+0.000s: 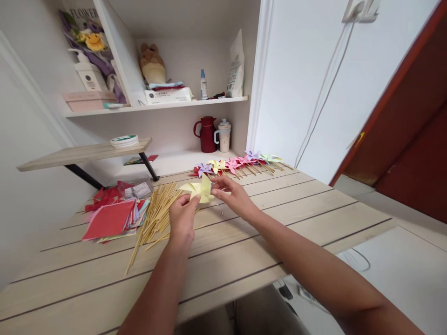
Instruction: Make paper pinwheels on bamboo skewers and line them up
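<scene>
A pale yellow paper pinwheel [196,188] is held above the table, pinched at its lower edge between the thumb and fingers of my left hand [183,216]. Close against its right side is my right hand [232,193], thumb and fingertips drawn together; whatever small thing they grip is too small to make out. Under and left of my left hand lies a loose heap of thin bamboo sticks [159,211]. A stack of coloured paper squares [111,218], red on top, lies farther left. Small shiny bits [222,213] rest on the table below my right hand.
Finished pinwheels on sticks [240,163] lie in a row along the table's back edge. Behind stand a red jug [208,135] and a tumbler [224,136]. A small raised shelf [87,152] with black legs is at left, a plastic box [138,190] below it.
</scene>
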`<state>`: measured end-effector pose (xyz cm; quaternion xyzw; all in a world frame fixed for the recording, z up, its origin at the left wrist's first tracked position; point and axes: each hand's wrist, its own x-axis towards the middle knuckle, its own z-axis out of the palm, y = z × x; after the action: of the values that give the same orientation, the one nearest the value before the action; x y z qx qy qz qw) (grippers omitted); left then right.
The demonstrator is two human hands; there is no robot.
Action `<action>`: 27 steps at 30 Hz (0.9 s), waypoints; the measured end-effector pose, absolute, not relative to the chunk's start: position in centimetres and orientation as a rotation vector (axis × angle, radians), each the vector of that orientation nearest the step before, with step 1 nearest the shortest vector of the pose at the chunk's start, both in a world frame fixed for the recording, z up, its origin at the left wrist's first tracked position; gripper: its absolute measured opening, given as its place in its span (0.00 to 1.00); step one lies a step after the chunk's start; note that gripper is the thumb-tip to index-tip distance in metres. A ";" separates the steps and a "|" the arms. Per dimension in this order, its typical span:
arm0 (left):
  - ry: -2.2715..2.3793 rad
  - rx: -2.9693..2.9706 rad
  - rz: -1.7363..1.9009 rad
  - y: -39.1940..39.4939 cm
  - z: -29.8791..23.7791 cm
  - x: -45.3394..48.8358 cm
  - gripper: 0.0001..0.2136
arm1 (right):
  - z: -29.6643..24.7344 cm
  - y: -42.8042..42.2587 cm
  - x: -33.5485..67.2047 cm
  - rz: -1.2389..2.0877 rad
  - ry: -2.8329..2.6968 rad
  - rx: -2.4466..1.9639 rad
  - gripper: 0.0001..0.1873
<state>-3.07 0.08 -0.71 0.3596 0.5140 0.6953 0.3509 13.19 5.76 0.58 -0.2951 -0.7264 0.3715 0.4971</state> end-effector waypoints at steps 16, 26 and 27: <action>1.230 0.658 1.779 0.4 -0.6 -4.2 0.14 | 0.3 6.9 14.0 1.096 -1.602 -0.685 0.16; 1.485 1.079 1.718 0.1 -0.4 -3.2 0.07 | 0.3 7.3 14.2 1.073 -1.607 -0.756 0.15; 1.500 1.111 1.722 0.1 -0.4 -3.1 0.06 | 0.5 7.2 14.2 1.075 -1.602 -0.740 0.17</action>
<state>-3.07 0.06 -0.40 0.4178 0.5643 0.6474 0.2965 14.23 7.18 0.55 -0.3077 -0.6658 0.4467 0.5123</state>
